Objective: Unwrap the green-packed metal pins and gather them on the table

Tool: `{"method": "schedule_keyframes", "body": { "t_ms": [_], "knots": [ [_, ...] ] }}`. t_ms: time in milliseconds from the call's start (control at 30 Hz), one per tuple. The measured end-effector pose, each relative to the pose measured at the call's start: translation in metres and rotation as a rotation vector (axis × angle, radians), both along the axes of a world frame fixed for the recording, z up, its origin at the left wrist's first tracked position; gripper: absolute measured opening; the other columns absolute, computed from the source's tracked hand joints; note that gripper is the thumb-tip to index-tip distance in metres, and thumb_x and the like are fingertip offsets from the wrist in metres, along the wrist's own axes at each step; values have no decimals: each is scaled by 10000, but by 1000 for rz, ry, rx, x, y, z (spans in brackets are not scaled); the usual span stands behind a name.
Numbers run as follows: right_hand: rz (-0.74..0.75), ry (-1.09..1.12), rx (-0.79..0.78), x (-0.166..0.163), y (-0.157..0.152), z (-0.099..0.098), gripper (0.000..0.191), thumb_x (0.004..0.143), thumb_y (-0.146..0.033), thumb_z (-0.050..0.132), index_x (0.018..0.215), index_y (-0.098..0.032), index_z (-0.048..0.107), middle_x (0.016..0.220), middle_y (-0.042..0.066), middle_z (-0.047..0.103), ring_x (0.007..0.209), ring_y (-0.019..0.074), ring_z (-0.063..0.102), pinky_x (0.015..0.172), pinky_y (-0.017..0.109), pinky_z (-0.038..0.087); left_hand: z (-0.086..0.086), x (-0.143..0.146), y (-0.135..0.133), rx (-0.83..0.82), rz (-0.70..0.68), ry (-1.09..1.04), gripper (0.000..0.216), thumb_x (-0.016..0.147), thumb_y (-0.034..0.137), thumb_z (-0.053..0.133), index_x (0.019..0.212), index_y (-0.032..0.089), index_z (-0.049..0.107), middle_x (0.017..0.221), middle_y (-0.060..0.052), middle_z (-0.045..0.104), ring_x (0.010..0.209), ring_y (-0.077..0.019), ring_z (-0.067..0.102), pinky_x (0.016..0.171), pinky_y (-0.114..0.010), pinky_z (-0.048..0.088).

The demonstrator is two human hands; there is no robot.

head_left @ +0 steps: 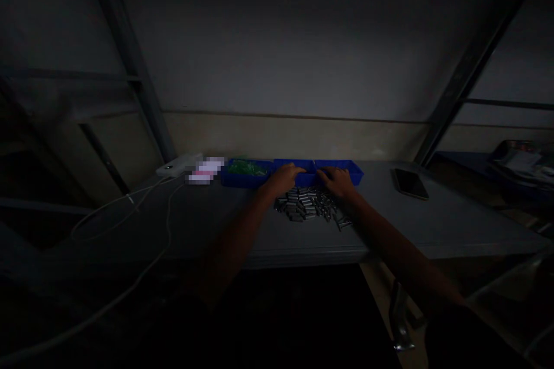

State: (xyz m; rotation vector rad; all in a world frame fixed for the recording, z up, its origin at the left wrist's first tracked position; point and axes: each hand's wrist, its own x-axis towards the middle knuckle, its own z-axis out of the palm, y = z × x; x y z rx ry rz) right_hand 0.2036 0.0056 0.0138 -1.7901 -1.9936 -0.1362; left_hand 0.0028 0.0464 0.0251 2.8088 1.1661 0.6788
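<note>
In the dim head view, three blue bins stand in a row at the back of a grey table. My left hand reaches over the front of the middle blue bin, one finger stretched inward and the others hidden. My right hand bends over the side between the middle bin and the right blue bin; its fingertips are too dark to make out. Whether either hand holds anything does not show. Just in front of the hands lies a pile of small metal cylinders. Green pieces fill the left blue bin.
A phone lies at the table's right. At the left are a white power strip and a blurred-out bright patch, with white cables trailing off the edge. Metal posts flank the table before a wall.
</note>
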Motion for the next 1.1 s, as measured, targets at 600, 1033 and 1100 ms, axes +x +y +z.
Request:
{"method": "schedule_keyframes", "body": {
  "t_ms": [600,1033,1100],
  "knots": [
    [220,-51,99,-2,8,-4,421,908,-405,412,1210,-166,581,1318,99,530,1179,221,532,1018,349,403,7,-43,15,103,214,-12,392,936,310,299,974,140,649,1007,-100,678,937,-184,602,899,-301,423],
    [236,-93,35,6,11,-2,375,896,-345,472,1242,-226,556,1331,63,504,1154,225,549,1008,344,418,3,-33,9,194,219,79,359,909,364,382,952,156,671,1003,-89,686,956,-189,601,932,-309,405],
    [237,-90,40,6,9,-1,373,894,-334,479,1240,-219,559,1322,70,512,1140,234,560,1002,352,423,4,-31,4,183,216,71,348,899,371,403,953,159,674,998,-95,688,953,-195,604,936,-323,406]
  ]
}}
